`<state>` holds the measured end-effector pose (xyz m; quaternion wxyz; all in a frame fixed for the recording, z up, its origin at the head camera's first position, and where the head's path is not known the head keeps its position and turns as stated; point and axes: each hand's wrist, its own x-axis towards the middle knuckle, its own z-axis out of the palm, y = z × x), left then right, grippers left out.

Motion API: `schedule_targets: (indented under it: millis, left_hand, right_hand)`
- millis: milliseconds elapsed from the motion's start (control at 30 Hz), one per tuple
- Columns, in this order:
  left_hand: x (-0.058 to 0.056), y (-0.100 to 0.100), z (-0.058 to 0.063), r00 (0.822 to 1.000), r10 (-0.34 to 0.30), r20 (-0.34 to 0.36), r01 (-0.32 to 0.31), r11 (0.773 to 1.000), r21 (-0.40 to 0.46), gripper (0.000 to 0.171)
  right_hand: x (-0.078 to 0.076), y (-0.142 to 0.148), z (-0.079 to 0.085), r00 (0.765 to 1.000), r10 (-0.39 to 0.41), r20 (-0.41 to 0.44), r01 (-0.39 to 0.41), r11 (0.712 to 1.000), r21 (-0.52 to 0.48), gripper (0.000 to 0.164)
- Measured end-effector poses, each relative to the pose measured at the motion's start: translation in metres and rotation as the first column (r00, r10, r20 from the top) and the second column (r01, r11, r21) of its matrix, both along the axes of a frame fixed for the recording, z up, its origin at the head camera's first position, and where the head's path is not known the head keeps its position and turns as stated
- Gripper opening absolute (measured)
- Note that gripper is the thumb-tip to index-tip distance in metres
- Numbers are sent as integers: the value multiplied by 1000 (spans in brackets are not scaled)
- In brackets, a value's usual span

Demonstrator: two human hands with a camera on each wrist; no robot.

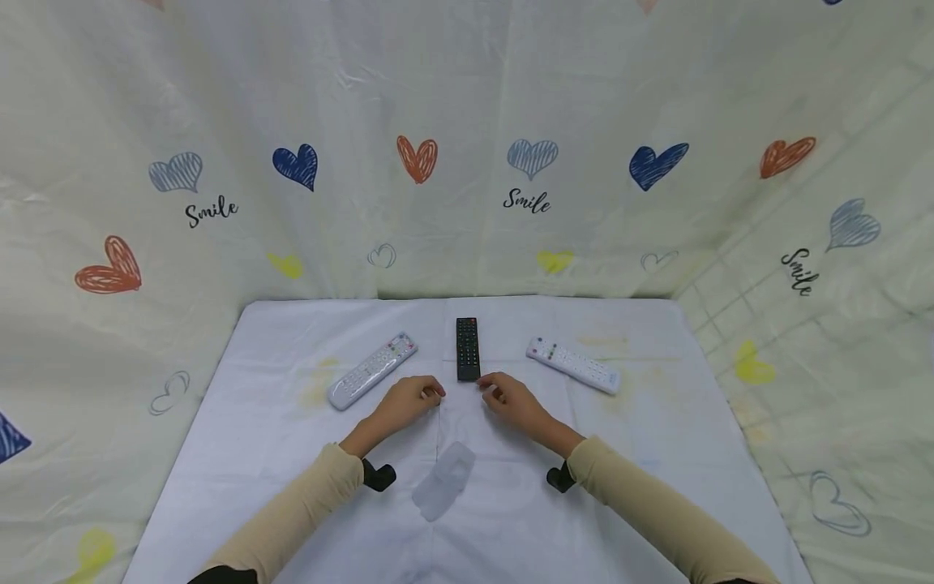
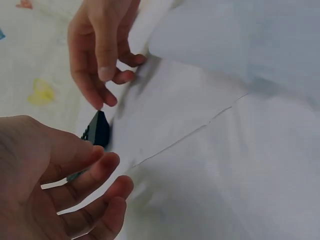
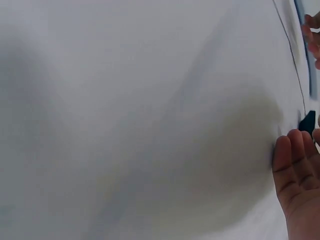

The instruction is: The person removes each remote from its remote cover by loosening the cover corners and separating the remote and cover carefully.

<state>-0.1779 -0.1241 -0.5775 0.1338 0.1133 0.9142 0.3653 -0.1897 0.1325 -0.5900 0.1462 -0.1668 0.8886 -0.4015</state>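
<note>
A black remote control (image 1: 467,349) lies lengthwise at the back middle of the table. Just short of its near end, on the left, is my left hand (image 1: 410,401), fingers loosely bent with nothing in them. Opposite it, my right hand (image 1: 516,403) has its fingertips right by the remote's near right corner and holds nothing. In the left wrist view, the end of the black remote (image 2: 101,129) shows between the relaxed left hand (image 2: 65,185) and the hanging fingers of the right hand (image 2: 102,45). The right wrist view catches the right hand's (image 3: 300,185) gently bent fingers at the edge.
A light grey remote (image 1: 372,371) with a glossy surface lies slanted at the left, and a white remote (image 1: 574,365) slants at the right. Nearer my body, between the forearms, is a flat translucent plastic sleeve (image 1: 443,483). Heart-printed curtains (image 1: 460,227) stand behind the white-covered table (image 1: 241,454).
</note>
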Motion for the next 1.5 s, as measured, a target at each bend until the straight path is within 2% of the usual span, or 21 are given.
schedule_targets:
  millis: [100, 200, 300, 367, 467, 533, 600, 633, 667, 733, 800, 867, 967, 1100, 1233, 1367, 1500]
  left_hand:
    - [16, -5, 4, 999, -41, 30, 41, 999, 9, 13]
    - [29, -11, 6, 998, -58, 23, 59, 998, -8, 13]
    - [37, -19, 8, 998, -26, -51, 24, 998, -53, 14]
    - [38, -26, 9, 987, 13, -158, -28, 995, -94, 14]
    - [34, -40, 11, 938, 68, -339, -126, 980, -153, 17]
    - [29, -49, 11, 891, 72, -448, -181, 962, -204, 21]
    - [24, -58, 12, 858, 60, -511, -226, 936, -269, 28]
    - [21, -62, 11, 846, 53, -531, -245, 922, -299, 33]
    - [19, -66, 10, 841, 50, -539, -263, 908, -327, 38]
    - [15, -73, 7, 849, 54, -526, -291, 878, -380, 48]
    - [12, -79, 3, 870, 76, -488, -307, 857, -413, 57]
    - [9, -84, -2, 893, 109, -436, -312, 849, -427, 62]
    - [8, -89, -6, 917, 143, -373, -307, 849, -430, 66]
    - [7, -93, -8, 936, 163, -313, -292, 855, -428, 66]
    - [6, -96, -10, 941, 178, -286, -291, 858, -424, 65]
    - [5, -97, -12, 937, 191, -293, -304, 860, -409, 64]
    - [6, -97, -14, 933, 223, -281, -322, 869, -377, 63]
  right_hand:
    - [13, 3, 1, 999, 52, -5, -52, 999, -8, 29]
    - [25, 5, 2, 995, 100, 10, -100, 995, -11, 28]
    - [36, 8, 5, 986, 161, 38, -160, 987, -22, 27]
    - [43, 9, 9, 977, 208, 53, -206, 978, -38, 27]
    - [52, 8, 13, 959, 273, 78, -270, 961, -52, 28]
    - [57, 7, 16, 948, 304, 96, -299, 952, -59, 29]
    - [61, 5, 18, 940, 321, 116, -317, 947, -56, 30]
    - [63, 5, 19, 937, 325, 124, -321, 946, -52, 31]
    - [65, 4, 19, 936, 327, 132, -324, 945, -47, 32]
    - [68, 2, 19, 933, 331, 144, -329, 944, -36, 33]
    - [70, 0, 18, 929, 337, 150, -338, 941, -24, 34]
    - [71, -3, 18, 925, 353, 141, -353, 935, -23, 34]
    - [72, -7, 20, 920, 370, 132, -371, 928, -17, 30]
    - [69, -9, 24, 925, 361, 119, -363, 932, -9, 22]
    - [59, -8, 26, 950, 296, 100, -296, 955, -20, 19]
    - [45, -4, 24, 975, 204, 89, -202, 979, -30, 19]
    - [32, 2, 23, 990, 115, 80, -111, 992, -53, 18]
